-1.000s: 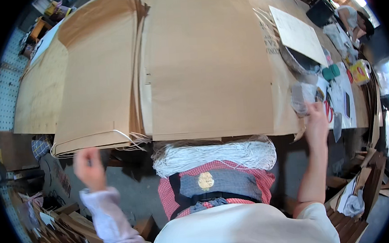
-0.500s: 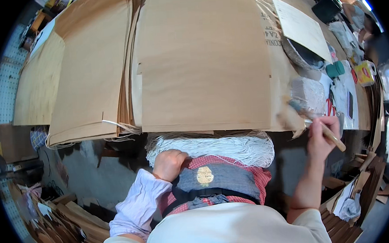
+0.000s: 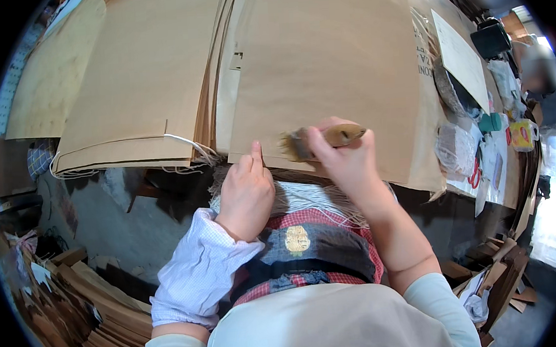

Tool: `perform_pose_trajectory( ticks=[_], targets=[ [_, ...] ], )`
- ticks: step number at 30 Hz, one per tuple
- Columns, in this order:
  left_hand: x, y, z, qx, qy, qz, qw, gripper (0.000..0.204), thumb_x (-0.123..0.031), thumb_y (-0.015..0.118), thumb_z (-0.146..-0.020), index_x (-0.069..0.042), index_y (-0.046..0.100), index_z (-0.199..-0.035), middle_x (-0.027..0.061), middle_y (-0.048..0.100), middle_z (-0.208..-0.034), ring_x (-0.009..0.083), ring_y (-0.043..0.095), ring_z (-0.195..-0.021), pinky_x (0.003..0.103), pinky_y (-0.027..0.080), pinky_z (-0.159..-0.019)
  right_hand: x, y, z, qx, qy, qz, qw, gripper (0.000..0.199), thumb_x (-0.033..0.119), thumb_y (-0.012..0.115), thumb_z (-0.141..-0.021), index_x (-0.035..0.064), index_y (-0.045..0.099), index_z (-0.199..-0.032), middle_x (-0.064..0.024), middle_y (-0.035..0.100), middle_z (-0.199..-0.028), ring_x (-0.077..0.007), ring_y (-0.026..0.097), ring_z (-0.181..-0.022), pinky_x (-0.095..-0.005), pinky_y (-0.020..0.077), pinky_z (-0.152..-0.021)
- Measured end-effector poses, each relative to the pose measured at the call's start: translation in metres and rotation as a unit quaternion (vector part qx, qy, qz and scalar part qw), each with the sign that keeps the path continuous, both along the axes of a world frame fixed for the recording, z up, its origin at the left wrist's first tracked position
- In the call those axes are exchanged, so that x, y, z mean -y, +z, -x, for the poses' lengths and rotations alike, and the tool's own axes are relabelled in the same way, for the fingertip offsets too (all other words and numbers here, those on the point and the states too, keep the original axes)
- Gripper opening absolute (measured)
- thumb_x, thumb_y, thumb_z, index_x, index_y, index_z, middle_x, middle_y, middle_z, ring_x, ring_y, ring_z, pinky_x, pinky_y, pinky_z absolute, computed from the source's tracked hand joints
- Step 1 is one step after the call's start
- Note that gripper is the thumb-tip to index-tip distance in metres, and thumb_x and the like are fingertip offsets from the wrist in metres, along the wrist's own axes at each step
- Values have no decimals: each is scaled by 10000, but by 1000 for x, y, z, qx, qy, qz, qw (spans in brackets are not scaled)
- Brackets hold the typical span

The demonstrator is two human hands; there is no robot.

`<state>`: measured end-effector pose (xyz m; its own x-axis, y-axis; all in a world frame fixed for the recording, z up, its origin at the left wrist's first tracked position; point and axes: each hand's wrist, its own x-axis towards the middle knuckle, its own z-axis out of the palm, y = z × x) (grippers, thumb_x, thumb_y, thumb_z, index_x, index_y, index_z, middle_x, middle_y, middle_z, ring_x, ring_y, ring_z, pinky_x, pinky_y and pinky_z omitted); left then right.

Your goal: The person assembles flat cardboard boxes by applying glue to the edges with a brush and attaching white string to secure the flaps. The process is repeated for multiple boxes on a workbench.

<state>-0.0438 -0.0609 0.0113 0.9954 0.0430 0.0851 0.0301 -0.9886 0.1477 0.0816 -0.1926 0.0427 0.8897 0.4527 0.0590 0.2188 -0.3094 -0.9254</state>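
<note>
My right hand [image 3: 347, 160] grips a flat brush [image 3: 302, 145] by its wooden handle. Its pale bristles point left, at the near edge of a brown kraft paper sheet [image 3: 328, 62]. Just left of the bristles, my left hand [image 3: 248, 191] rests at the sheet's near left corner, index finger stretched out on the paper and nothing held. The other fingers of that hand are partly bent. A bundle of white strings [image 3: 298, 197] lies across my lap below the table edge, partly covered by my right forearm.
Left of the sheet lies a stack of large brown paper bags [image 3: 139, 86] with cord handles. At right are a bowl [image 3: 445, 90] under a white board [image 3: 462, 57], a plastic-wrapped block [image 3: 456, 150], red scissors [image 3: 475, 174] and a green lid [image 3: 490, 122]. Cardboard pieces [image 3: 102, 324] stand low left.
My right hand has brought the brush left from beside the wrapped block to the sheet's near edge. My left hand has risen from the string bundle to the sheet's corner. The view has shifted.
</note>
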Motion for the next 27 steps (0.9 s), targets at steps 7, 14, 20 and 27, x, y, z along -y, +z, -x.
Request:
perform_pose_trajectory(
  ticks=[7, 14, 20, 27],
  targets=[
    [2, 1, -2, -40, -14, 6, 999, 166, 6, 584, -627, 81, 591, -775, 312, 497, -1237, 313, 528, -903, 364, 466, -777, 108, 8, -33, 148, -113, 251, 950, 218, 162, 640, -764, 7, 567, -629, -137, 571, -565, -274, 577, -514, -356, 462, -520],
    [9, 9, -9, -58, -5, -24, 998, 173, 52, 584, -636, 97, 594, -802, 301, 501, -1243, 325, 542, -897, 362, 477, -808, 111, 13, -49, 253, -62, 335, 905, 168, 182, 618, -754, 21, 612, -710, -169, 589, -630, -344, 602, -610, -414, 474, -554],
    [6, 9, 2, -19, -15, 42, 999, 64, 21, 580, -728, 30, 539, -776, 242, 485, -1292, 351, 504, -1017, 404, 437, -865, 230, 31, -72, -21, -293, -258, 920, 212, 175, 607, -893, -8, 655, -989, 20, 569, -727, -33, 448, -584, -170, 353, -520],
    [6, 64, 39, -156, 56, 608, 776, 26, -7, 545, -870, 16, 551, -861, 74, 609, -737, 76, 525, -598, 214, 428, -543, 285, 5, -62, 376, -145, 392, 827, 319, -28, 570, -811, 61, 644, -1107, -147, 637, -997, -284, 621, -909, -348, 492, -804]
  ],
)
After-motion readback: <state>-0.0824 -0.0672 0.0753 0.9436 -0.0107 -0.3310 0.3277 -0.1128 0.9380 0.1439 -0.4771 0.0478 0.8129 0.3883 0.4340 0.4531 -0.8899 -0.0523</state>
